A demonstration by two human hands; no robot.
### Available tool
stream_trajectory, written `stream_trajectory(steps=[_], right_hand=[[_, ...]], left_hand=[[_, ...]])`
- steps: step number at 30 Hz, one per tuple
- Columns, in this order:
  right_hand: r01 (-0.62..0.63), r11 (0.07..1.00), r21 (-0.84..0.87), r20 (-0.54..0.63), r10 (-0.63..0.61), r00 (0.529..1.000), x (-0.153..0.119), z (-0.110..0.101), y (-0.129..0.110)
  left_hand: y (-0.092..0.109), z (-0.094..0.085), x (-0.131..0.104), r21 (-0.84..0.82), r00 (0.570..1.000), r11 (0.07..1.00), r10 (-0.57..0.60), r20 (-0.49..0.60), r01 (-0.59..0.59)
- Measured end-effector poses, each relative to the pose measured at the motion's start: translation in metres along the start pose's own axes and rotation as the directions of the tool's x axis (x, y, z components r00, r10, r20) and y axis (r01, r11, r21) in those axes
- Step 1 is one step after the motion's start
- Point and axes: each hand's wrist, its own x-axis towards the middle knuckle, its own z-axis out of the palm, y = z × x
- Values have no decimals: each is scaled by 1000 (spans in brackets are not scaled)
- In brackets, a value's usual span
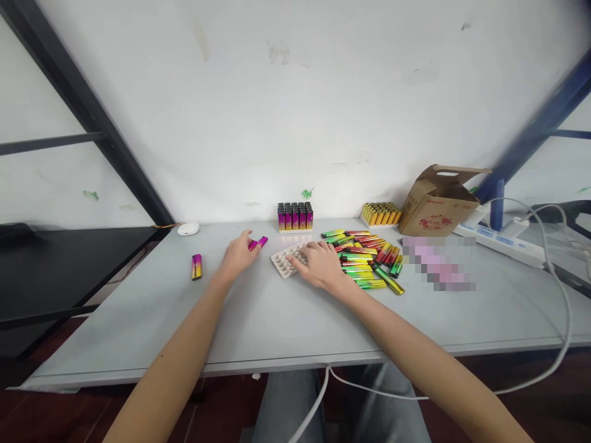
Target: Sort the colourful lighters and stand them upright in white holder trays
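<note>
My left hand is at a shiny purple lighter, with thumb and fingers on either side of it. Part of the lighter, and perhaps a second one, is hidden by the fingers. Under my right hand lies a white tray with rows of small holes; the thumb presses on its near part and the fingers hold its far right side. Behind the tray, a block of purple-and-gold lighters stands upright in rows. One more purple-and-yellow lighter lies alone on the left.
Right of my right hand is a loose pile of green, red and yellow lighters. Yellow lighters stand in a tray by an open cardboard box. A power strip, white cables and a white case are on the table.
</note>
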Motion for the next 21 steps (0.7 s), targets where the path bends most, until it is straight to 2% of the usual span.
stream_trajectory(steps=[2, 4, 8, 12, 15, 17, 21], right_hand=[[30, 1000, -3, 13, -30, 999, -3, 0, 3], [43, 999, -5, 14, -42, 999, -5, -1, 5], [91, 995, 35, 17, -91, 996, -7, -3, 10], [290, 950, 116, -60, -285, 957, -6, -2, 17], [398, 904, 158, -21, -400, 916, -4, -1, 24], [404, 897, 178, 21, -414, 910, -3, 1, 27], [352, 919, 177, 52, -366, 929, 0, 1, 32]], left_hand=[[-3, 1, 2, -8, 999, 999, 35, -15, -35], [-4, 3, 3, 57, 999, 998, 36, -33, -34], [-4, 3, 1, 197, 1000, 980, 0, 6, -1], [-4, 4, 0, 175, 999, 984, 37, -19, -33], [-7, 7, 2, 90, 999, 996, 26, -35, -23], [-8, 8, 2, 39, 999, 999, 3, -36, -2], [-4, 5, 0, 31, 999, 999, -6, -33, 7]])
